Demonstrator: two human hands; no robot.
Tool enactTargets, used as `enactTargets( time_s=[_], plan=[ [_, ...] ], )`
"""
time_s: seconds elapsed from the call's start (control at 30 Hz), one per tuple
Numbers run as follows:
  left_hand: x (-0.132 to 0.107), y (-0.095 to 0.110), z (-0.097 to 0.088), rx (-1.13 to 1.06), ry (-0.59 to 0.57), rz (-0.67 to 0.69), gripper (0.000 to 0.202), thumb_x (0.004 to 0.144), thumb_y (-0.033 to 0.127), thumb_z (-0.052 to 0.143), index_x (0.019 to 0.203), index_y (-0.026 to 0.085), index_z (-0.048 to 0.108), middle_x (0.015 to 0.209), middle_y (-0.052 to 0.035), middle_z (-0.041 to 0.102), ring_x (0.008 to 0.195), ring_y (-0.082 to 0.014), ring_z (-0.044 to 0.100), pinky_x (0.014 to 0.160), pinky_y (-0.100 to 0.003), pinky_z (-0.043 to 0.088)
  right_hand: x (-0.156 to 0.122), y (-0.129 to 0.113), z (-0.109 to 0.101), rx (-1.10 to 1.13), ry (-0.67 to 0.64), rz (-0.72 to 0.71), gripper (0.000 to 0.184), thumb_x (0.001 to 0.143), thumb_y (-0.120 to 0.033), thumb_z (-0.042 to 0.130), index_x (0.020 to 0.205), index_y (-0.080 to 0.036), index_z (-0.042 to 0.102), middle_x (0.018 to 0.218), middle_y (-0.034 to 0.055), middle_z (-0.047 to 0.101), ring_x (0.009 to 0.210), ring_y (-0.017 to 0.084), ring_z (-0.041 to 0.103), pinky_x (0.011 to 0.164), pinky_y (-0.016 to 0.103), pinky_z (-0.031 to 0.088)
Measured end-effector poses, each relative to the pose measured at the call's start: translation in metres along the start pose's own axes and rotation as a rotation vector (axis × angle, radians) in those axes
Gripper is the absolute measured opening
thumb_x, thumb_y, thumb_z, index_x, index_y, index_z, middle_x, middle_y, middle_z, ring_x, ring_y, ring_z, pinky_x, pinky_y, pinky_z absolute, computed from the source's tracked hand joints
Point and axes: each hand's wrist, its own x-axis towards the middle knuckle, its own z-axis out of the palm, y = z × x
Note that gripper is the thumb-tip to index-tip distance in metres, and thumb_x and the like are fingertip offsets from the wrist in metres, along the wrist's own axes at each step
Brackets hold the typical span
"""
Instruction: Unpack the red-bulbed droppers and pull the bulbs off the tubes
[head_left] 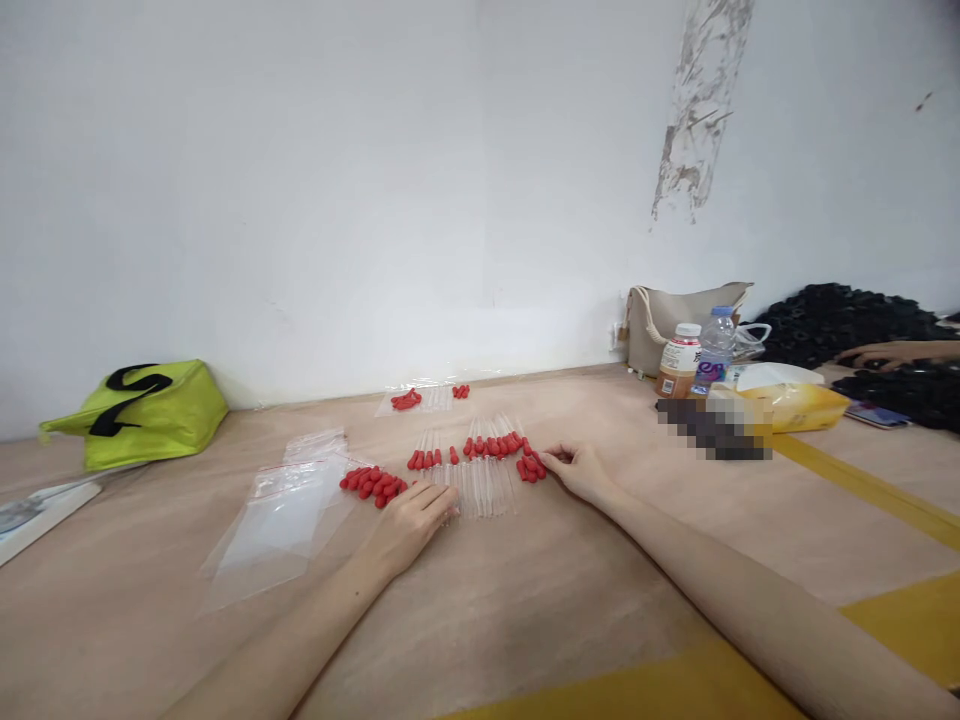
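Glass droppers with red rubber bulbs lie in rows in the middle of the table. My left hand [411, 515] rests at the left end of the near row of glass tubes [484, 488], its fingers together; whatever is under its fingertips is hidden. A heap of red bulbs [375, 484] lies just behind and left of that hand. On the right, my right hand [581, 472] pinches with thumb and forefinger at a red bulb at the edge of a small red cluster [529, 468]. Farther back, more droppers [496, 445] lie with their tips pointing toward the wall.
Clear zip bags [274, 515] lie at left, and a bag of droppers [431, 398] lies by the wall. A lime-green bag [154, 415] stands far left. At right are bottles [680, 362], a beige bag [651, 335], a tissue pack [799, 405] and a black pile with another person's hand [892, 352].
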Motion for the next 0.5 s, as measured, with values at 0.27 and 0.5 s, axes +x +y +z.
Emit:
enactTargets(
  time_s=[0.27,0.5],
  plan=[
    [0.0069,0.002,-0.0086,-0.013,-0.014,-0.017,0.024,0.083,0.034,0.05,0.097,0.017,0.059,0.088,-0.0036,0.066,0.088,-0.019,0.057,0.076,-0.034,0.046,-0.0002,-0.0008,-0.0001,-0.034,0.046,0.026,0.025,0.071,-0.038,0.056,0.081,-0.018,0.066,0.077,0.0041,0.069,0.069,0.017,0.062,0.061,0.025,0.048],
    [0.0079,0.002,-0.0105,-0.062,-0.067,-0.053,0.025,0.083,0.035,0.049,0.095,0.018,0.062,0.09,-0.0032,0.067,0.087,-0.0186,0.058,0.076,-0.033,0.047,-0.0003,0.0001,0.0002,-0.042,0.065,0.045,0.025,0.07,-0.037,0.055,0.081,-0.017,0.065,0.075,0.0041,0.068,0.069,0.017,0.062,0.06,0.024,0.047]
  ],
)
